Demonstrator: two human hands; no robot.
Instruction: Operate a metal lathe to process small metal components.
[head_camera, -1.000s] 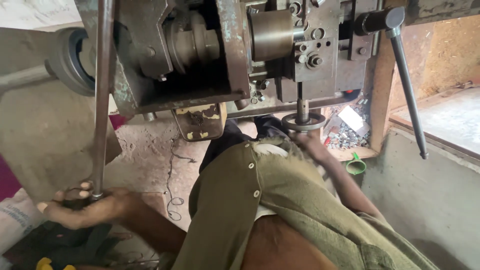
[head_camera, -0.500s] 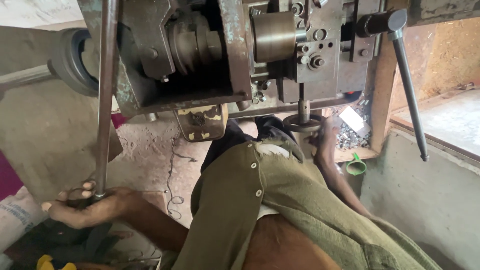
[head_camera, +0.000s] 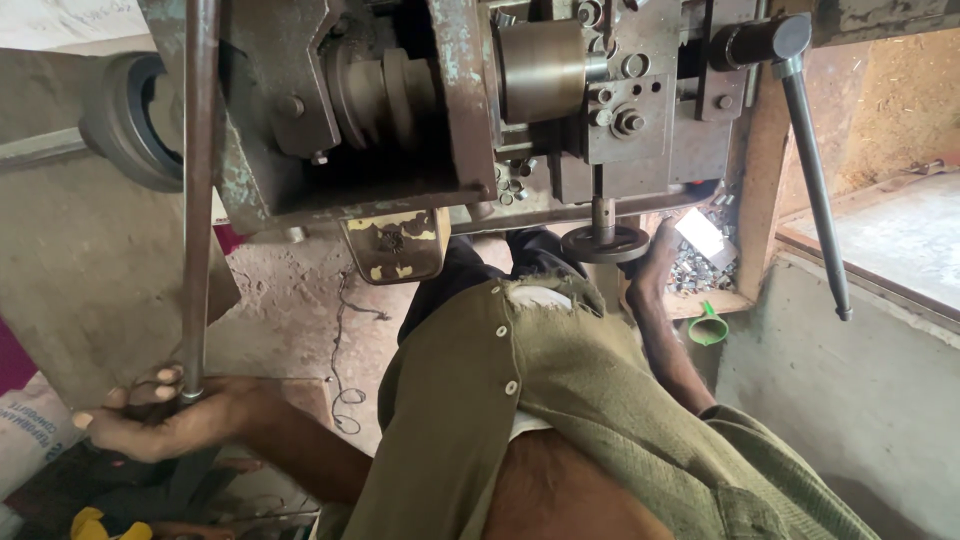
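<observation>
Lever rod (head_camera: 197, 180) sits clasped at its lower end by the left hand (head_camera: 165, 420); pull steadily, keeping the half-hidden right hand (head_camera: 655, 265), grip unclear, beside the 1 round die (head_camera: 604, 243).

The right hand (head_camera: 655, 265) is now raised from beneath the round disc (head_camera: 604, 243) to its right side, fingers upright against the disc's rim.

Metal workshop: heavy worn machine (head_camera: 450, 110), long lever handle (head_camera: 812, 180), scrap pieces (head_camera: 695, 268).
</observation>
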